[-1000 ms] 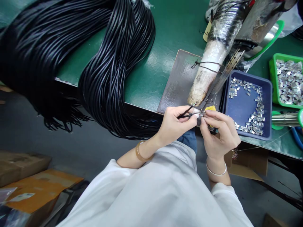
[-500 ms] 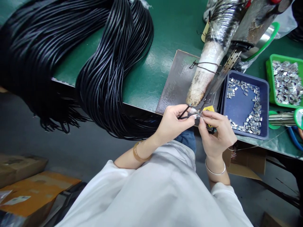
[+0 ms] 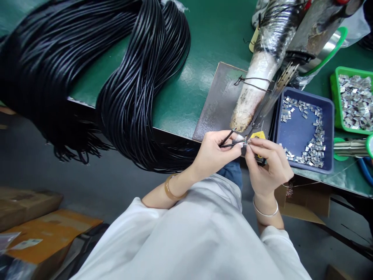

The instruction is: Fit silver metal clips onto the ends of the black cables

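Note:
My left hand (image 3: 215,151) is closed around a black cable (image 3: 228,137), whose two ends stick out past the fingers. One end points up with a bare metal tip; the other meets my right hand (image 3: 267,161). The right thumb and fingertips pinch a small shiny metal piece (image 3: 245,141) against that cable end. Its exact shape is too small to make out. Just beyond the fingertips are the tip of a white-wrapped, scorched tube (image 3: 242,114) and a yellow label (image 3: 258,135).
Black cable bundles (image 3: 136,77) lie over the green table (image 3: 204,31) and hang off its front edge. At right are a blue tray (image 3: 295,132) and a green bin (image 3: 338,105), both holding small metal pieces. Cardboard boxes (image 3: 49,229) stand on the floor at left.
The view has shifted slightly, so the table and trays sit a little further right. Both hands keep nearly the same grip and place.

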Available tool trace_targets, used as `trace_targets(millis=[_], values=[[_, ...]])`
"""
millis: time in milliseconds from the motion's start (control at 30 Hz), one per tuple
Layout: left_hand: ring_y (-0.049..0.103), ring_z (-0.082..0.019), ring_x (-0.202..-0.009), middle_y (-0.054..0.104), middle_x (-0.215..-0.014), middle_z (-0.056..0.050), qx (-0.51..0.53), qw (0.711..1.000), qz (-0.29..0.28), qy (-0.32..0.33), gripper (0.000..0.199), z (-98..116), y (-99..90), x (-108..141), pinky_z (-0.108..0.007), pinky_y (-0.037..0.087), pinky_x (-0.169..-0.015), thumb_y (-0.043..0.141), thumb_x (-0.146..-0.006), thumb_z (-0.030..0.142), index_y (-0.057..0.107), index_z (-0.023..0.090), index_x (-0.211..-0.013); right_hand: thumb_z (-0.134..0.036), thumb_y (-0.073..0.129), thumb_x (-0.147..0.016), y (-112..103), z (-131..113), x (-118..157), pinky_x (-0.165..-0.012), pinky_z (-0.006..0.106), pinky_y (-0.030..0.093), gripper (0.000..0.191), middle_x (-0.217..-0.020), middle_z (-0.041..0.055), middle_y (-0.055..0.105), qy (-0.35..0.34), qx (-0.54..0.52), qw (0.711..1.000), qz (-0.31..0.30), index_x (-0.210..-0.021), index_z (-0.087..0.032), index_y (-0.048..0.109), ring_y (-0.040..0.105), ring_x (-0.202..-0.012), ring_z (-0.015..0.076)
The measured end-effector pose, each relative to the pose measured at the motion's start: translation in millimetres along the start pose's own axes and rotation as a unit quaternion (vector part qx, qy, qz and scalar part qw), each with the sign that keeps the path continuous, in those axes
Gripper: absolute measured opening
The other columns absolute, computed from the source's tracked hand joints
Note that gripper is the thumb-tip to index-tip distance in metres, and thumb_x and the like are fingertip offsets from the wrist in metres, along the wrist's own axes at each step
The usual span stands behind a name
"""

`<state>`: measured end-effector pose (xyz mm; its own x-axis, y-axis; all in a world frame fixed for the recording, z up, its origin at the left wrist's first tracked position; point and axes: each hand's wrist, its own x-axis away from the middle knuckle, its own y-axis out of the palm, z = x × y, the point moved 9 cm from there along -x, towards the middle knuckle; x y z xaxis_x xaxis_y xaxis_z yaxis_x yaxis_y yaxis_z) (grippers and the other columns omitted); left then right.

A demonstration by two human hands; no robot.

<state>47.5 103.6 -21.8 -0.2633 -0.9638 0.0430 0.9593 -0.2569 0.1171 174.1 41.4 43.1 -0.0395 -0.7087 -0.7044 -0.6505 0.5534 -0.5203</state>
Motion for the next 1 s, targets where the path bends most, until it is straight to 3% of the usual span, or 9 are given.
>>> trace_targets(millis=[100,400,667,800,900,1000], values=[[0.024,-0.004,-0.051,0.034,-0.057,0.007,-0.003,1.0,-0.008,0.03,0.013,6.3,1.1,1.4,-0.018,0.02,-0.046,0.067,-0.083,0.023,0.07,0.011,-0.082,-0.003,0.077,-0.077,-2.9,-3.1,-1.4,-0.083,0.03,0.063,0.025,-0.099,0.0026,0.076,-0.004,0.014,1.0,0.01,-0.092,-0.022,0.07,0.074,-0.09,0.0161],[0.024,-0.004,-0.052,0.034,-0.058,0.007,0.003,0.999,-0.034,-0.008,0.01,-0.2,3.1,1.5,-0.02,0.02,-0.047,0.067,-0.08,0.02,0.065,0.011,-0.075,-0.007,0.075,-0.08,-4.2,-7.1,8.0,-0.078,0.028,0.064,0.022,-0.101,0.0035,0.078,-0.022,0.018,1.0,0.003,-0.092,-0.022,0.064,0.076,-0.087,0.0159],[0.036,-0.006,-0.054,0.04,-0.059,0.005,-0.034,0.997,-0.063,0.0,0.016,4.0,3.0,11.9,-0.019,0.03,-0.051,0.062,-0.084,0.021,0.058,0.013,-0.07,-0.006,0.077,-0.078,-11.2,-14.5,11.2,-0.074,0.025,0.062,0.027,-0.096,0.0012,0.079,-0.059,0.05,0.996,0.034,-0.098,-0.021,0.067,0.076,-0.081,0.0142],[0.038,-0.006,-0.055,0.049,-0.061,0.003,-0.073,0.995,-0.057,0.035,0.016,7.2,0.0,16.6,-0.019,0.03,-0.049,0.064,-0.086,0.021,0.064,0.012,-0.073,-0.008,0.072,-0.083,-10.7,0.4,4.6,-0.074,0.028,0.06,0.019,-0.09,0.0004,0.075,0.029,0.003,0.999,-0.02,-0.094,-0.022,0.067,0.073,-0.082,0.0148],[0.042,-0.007,-0.057,0.056,-0.068,0.001,-0.123,0.985,-0.057,0.107,0.011,16.0,2.2,21.0,-0.02,0.033,-0.052,0.065,-0.087,0.018,0.067,0.012,-0.078,-0.013,0.072,-0.086,-17.3,-0.2,1.2,-0.07,0.025,0.055,0.017,-0.085,-0.0004,0.069,0.049,0.044,0.997,-0.045,-0.098,-0.025,0.071,0.066,-0.077,0.0122],[0.042,-0.008,-0.058,0.054,-0.067,0.002,-0.179,0.966,-0.06,0.175,0.012,23.2,6.4,26.3,-0.021,0.035,-0.056,0.061,-0.089,0.014,0.066,0.014,-0.078,-0.016,0.068,-0.091,-5.9,-5.1,5.0,-0.067,0.023,0.051,0.022,-0.087,-0.0009,0.066,0.045,0.075,0.985,-0.146,-0.109,-0.027,0.071,0.062,-0.073,0.0098]])
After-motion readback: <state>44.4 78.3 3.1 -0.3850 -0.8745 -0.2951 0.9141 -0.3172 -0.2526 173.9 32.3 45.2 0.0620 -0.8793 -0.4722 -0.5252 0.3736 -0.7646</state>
